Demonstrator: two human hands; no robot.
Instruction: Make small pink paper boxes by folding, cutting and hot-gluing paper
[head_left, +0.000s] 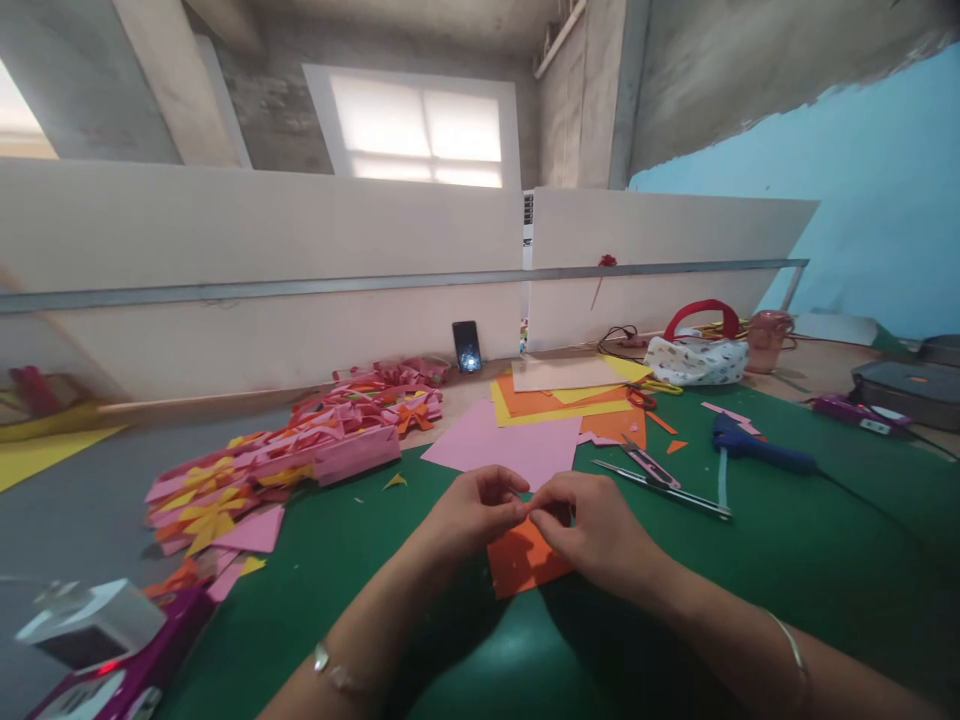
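Observation:
My left hand (pixel 486 508) and my right hand (pixel 592 518) meet at their fingertips in front of me, thumbs and forefingers pinched together. They are closed at the upper part of an orange paper sheet (pixel 525 560), whose top edge they hide; the exact fold or grip between the fingertips is too small to make out. A pink paper sheet (pixel 510 445) lies flat just beyond my hands. To the right of my right hand are a pair of metal tweezers (pixel 660 485) and a pink craft knife (pixel 651 462).
A pink box-like heap of folded paper pieces (pixel 356 455) fills the left side. Orange and yellow sheets (pixel 622 425), scissors (pixel 641 398) and a blue glue gun (pixel 765 450) with a trailing cord lie right. A phone (pixel 466 346) leans behind; a purple power strip (pixel 165 645) is front left.

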